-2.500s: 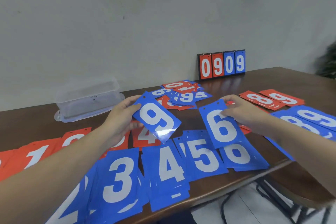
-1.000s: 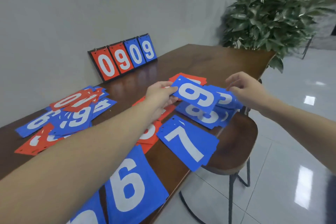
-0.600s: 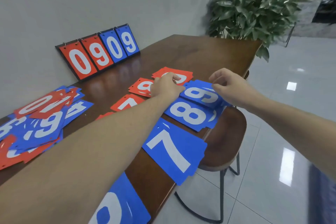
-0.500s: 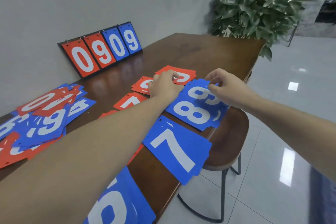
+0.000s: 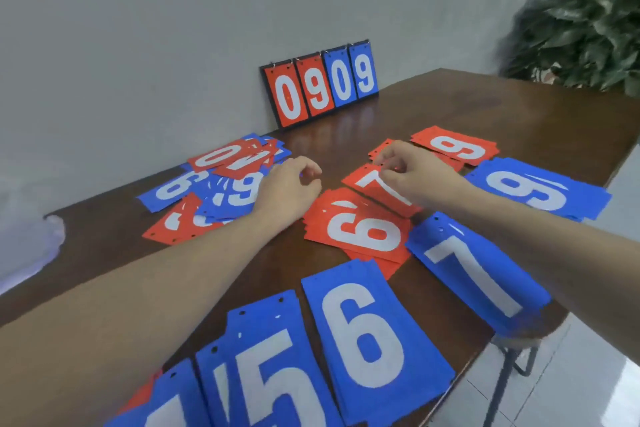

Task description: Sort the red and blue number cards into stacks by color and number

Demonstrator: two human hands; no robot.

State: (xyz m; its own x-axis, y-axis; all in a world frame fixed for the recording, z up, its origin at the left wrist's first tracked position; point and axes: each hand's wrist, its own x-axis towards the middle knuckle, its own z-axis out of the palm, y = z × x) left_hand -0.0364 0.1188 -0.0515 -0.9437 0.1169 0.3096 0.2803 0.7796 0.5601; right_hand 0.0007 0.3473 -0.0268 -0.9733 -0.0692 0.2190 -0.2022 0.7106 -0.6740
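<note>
Sitting on a dark wooden table (image 5: 485, 114) against a grey wall, sorted blue 5 (image 5: 273, 374), 6 (image 5: 363, 333), 7 (image 5: 474, 274) along the near edge. Left hand (image 5: 287, 191) hovering by the unsorted pile (image 5: 221, 184), fingers loosely curled, holding nothing. Right hand (image 5: 415, 173) pinching something over the red 7 (image 5: 374, 184), can't tell what exactly

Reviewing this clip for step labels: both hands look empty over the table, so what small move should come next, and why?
Probably the left hand should reach into the unsorted pile beside it and take one card. It hovers loosely curled and holds nothing, and that heap mixes red and blue. The right hand is at the red 7 stack; whether it grips a card cannot be told.
</note>
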